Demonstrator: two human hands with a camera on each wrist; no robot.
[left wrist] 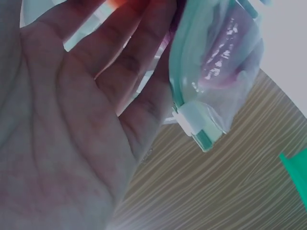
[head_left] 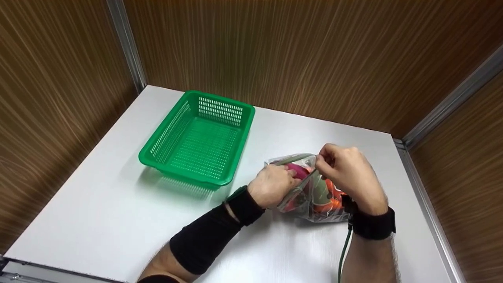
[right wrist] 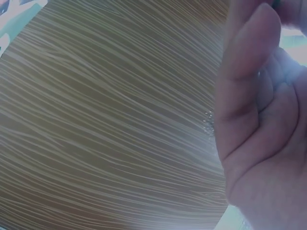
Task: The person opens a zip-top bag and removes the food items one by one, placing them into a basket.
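- Keep your left hand [head_left: 272, 186] steady on the near side of the clear zip bag [head_left: 314, 196]; its fingers lie against the plastic near the bag's mouth, bracing it rather than squeezing.
- With your right hand [head_left: 349, 173], pinch only the top edge at the zip strip, as the fingertips do now, and work along the seal without crushing what is inside.
- Hold the bag upright, so the contents stay low and clear of the closure.
- The bag sits on the white table [head_left: 98, 204] at the lower right of centre in the head view, well apart from the green basket [head_left: 169, 141] toward the upper left.
- It is transparent and crinkled, with a teal zip track and white slider [left wrist: 188, 120]; pink, orange and green items show through, too blurred to name.
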